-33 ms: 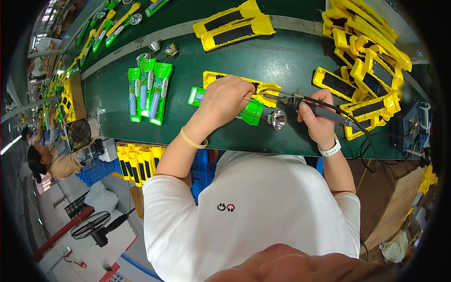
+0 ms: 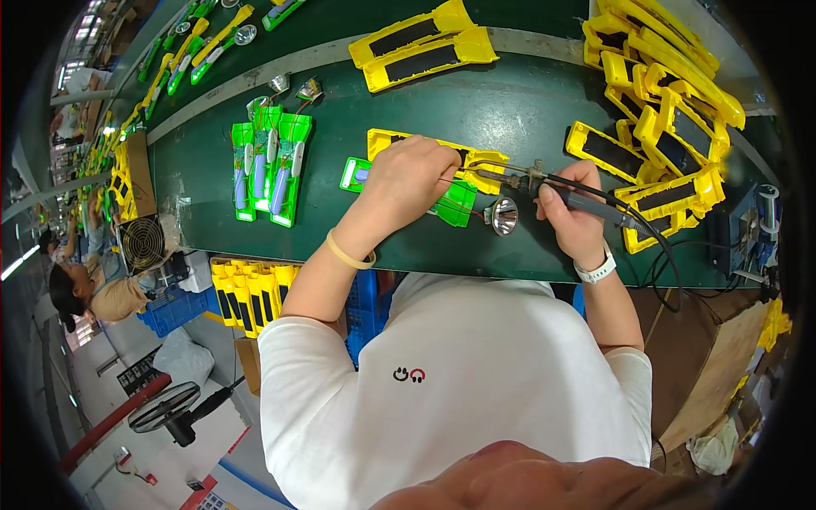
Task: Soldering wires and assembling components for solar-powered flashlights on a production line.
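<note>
My right hand (image 2: 571, 212) grips a soldering iron (image 2: 586, 204) with a dark handle and a black cable. The iron's metal tip points left, over the end of a yellow plastic housing (image 2: 493, 167) with a black panel. Above this housing and a green housing half (image 2: 456, 206), my left hand (image 2: 414, 177) is closed in a pinch. Its fingertips are close to the tip and to thin wires; what they hold is too small to make out. A round silver lamp reflector (image 2: 504, 217) lies on the table beside the green half, joined to it by wires.
Left on the green table (image 2: 340, 246) lie several green halves (image 2: 272, 166) with batteries and reflectors. Yellow housings lie at the back (image 2: 425, 47) and pile up (image 2: 671, 136) at right. A blue soldering station (image 2: 744, 234) stands far right. A person (image 2: 102, 289) sits at left.
</note>
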`<state>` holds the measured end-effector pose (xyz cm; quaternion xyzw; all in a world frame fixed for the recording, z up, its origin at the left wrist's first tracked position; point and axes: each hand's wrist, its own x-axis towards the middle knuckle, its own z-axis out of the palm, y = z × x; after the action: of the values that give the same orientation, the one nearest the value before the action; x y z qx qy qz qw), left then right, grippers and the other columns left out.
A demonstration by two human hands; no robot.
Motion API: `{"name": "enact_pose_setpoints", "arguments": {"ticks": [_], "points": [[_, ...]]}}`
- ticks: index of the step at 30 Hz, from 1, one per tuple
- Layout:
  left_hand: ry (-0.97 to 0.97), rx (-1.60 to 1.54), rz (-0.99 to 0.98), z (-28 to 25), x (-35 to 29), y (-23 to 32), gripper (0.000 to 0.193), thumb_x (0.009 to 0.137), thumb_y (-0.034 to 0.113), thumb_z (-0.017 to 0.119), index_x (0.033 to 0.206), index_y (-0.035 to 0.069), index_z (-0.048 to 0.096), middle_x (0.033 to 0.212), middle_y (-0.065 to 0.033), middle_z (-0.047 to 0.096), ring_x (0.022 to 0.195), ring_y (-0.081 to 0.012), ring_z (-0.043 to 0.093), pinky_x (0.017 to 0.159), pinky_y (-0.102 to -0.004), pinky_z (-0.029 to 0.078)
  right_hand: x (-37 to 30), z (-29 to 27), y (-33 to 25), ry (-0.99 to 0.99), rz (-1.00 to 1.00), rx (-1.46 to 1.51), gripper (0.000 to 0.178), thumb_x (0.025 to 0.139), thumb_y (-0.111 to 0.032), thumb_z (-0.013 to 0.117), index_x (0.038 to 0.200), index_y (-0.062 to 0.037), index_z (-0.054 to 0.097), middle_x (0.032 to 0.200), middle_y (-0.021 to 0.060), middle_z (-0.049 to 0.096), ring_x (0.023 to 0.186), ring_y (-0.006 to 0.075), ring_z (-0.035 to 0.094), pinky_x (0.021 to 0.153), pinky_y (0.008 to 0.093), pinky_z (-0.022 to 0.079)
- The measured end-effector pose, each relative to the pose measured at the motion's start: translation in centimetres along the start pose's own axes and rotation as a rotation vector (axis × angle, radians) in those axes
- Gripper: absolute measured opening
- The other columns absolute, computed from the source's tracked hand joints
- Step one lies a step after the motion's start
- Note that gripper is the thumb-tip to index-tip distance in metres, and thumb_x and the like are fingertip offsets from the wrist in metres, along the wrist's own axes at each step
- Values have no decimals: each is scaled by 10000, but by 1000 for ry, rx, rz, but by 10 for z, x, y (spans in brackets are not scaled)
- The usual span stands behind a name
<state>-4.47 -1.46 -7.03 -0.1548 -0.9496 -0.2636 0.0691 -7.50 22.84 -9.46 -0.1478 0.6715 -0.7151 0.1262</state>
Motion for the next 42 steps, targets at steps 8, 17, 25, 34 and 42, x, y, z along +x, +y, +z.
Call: {"name": "enact_pose_setpoints", "arguments": {"ticks": [8, 17, 25, 34, 42], "points": [[-48, 25, -25, -2, 4, 1, 55, 725, 60, 621, 776, 57, 601, 719, -83, 598, 701, -268, 574, 623, -366, 475, 1, 3, 10, 12, -24, -139, 262, 796, -114, 681, 857, -42, 437, 663, 8, 525, 570, 60, 472, 521, 214, 396], [-46, 19, -26, -1, 2, 0, 52, 739, 93, 620, 782, 64, 614, 720, -72, 587, 716, -261, 569, 638, -369, 472, -3, -5, -13, 26, -99, 214, 206, 906, -91, 523, 997, -46, 343, 770, 135, 597, 605, 140, 588, 546, 224, 477], [-51, 24, -22, -3, 4, 5, 58, 733, 91, 623, 782, 60, 623, 719, -79, 588, 716, -263, 572, 642, -370, 474, 25, 27, -5, -77, -34, 109, 232, 940, -125, 469, 1089, -39, 314, 1079, 176, 537, 1021, 284, 598, 821, 349, 528], [-116, -40, 58, 16, 3, 34, 59, 727, 69, 623, 773, 49, 593, 739, -100, 594, 728, -290, 575, 656, -379, 469, -6, 1, -13, 39, 71, 275, 224, 933, -97, 475, 1078, -7, 330, 968, 137, 530, 906, 209, 635, 738, 285, 545], [-157, -383, -481, -38, -7, 50, 170, 735, 109, 711, 838, 32, 600, 858, -62, 628, 602, -143, 575, 543, -284, 447, -12, 1, -3, 82, 18, 242, 192, 938, -120, 464, 1051, -28, 339, 940, 156, 578, 892, 257, 642, 750, 341, 550]]}}
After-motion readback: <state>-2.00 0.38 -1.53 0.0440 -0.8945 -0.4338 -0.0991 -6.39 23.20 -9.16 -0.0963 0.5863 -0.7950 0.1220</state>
